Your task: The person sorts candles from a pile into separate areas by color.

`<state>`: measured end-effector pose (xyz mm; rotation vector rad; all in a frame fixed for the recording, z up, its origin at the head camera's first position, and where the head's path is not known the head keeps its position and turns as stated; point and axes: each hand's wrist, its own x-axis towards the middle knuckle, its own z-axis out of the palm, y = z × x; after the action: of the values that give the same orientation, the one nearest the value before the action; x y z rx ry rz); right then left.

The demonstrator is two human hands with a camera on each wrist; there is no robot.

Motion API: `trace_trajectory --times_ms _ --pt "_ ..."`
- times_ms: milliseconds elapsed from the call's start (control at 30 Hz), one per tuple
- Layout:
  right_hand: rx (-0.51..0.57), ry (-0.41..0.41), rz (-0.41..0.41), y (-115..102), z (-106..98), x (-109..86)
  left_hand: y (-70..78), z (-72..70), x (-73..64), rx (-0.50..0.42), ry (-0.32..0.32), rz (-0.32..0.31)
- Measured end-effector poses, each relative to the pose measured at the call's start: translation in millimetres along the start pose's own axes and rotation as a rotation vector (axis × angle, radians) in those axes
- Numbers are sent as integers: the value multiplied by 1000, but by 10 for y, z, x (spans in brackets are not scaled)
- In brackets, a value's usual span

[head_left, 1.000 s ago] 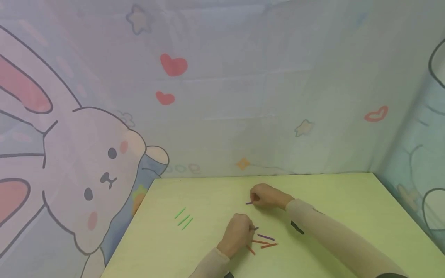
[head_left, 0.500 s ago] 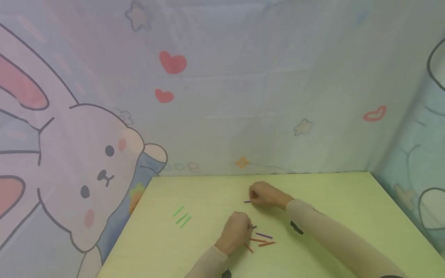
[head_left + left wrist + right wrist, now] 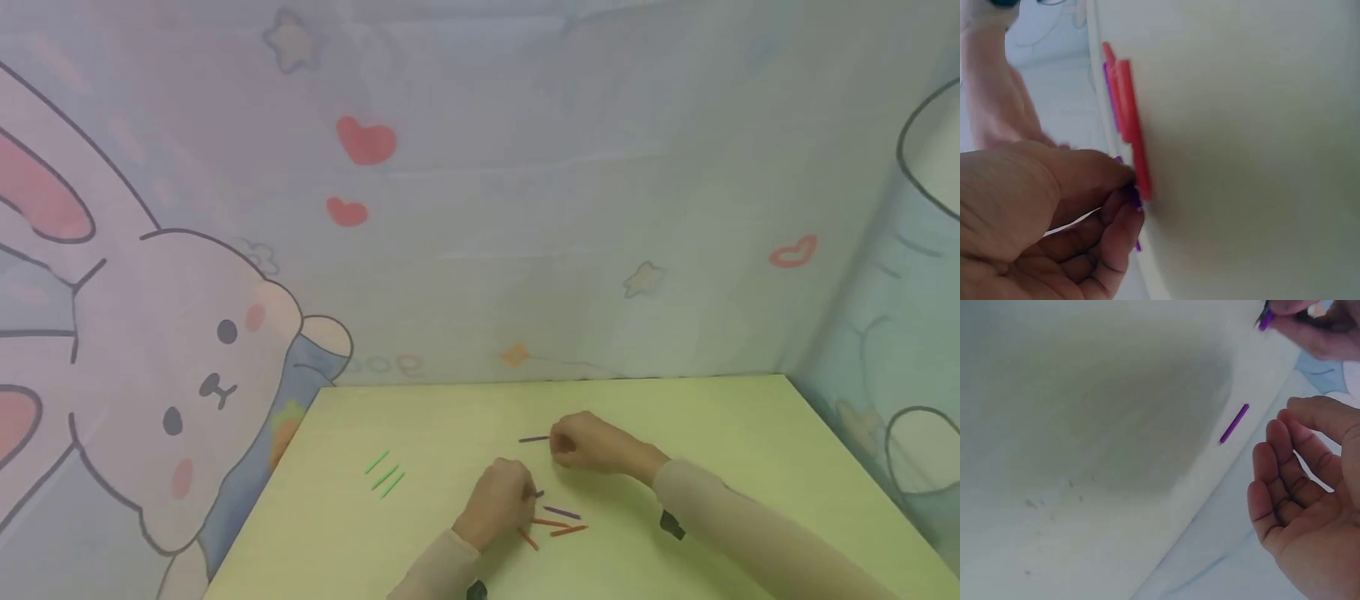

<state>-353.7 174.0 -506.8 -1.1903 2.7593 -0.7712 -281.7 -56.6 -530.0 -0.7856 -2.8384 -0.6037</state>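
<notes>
In the head view my left hand (image 3: 495,504) pinches a short purple stick (image 3: 1135,196) between thumb and fingertips, low over the table. Most of that stick is hidden by the fingers. My right hand (image 3: 594,442) hovers just right of another thin purple stick (image 3: 1234,424), which lies on the table. Its fingers are loosely bent with nothing between them. Beside the left hand lie a third purple stick (image 3: 562,512) and several orange-red sticks (image 3: 568,530), two of them close together.
Three green sticks (image 3: 386,477) lie roughly parallel on the left of the pale yellow table (image 3: 675,408). A cloth backdrop (image 3: 480,208) with a cartoon rabbit (image 3: 180,358) hangs behind the table's far edge.
My right hand has let go of the far purple stick and moved off to the right, leaving it lying on the table. The left hand keeps its pinch, and the head view has shifted slightly.
</notes>
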Motion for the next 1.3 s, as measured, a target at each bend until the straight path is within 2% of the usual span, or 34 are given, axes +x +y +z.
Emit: trace_trajectory --times_ms 133,333,467,600,800,1067,1300 --pt "19 -29 -2 -131 56 -125 -98 -91 77 27 -17 -17" --pt "56 -85 -1 -260 177 -236 -210 -318 311 50 69 57" --pt "62 -114 31 -295 237 -304 -244 -400 486 30 69 100" --pt "50 -124 57 -311 263 -357 -290 -378 655 48 34 119" --pt "55 -134 76 -364 281 -387 -353 -322 829 40 -12 81" --pt "42 -124 65 -399 300 -399 -404 -273 967 37 -27 68" --pt "59 -118 60 -404 316 -387 -528 -153 1035 2 -30 32"
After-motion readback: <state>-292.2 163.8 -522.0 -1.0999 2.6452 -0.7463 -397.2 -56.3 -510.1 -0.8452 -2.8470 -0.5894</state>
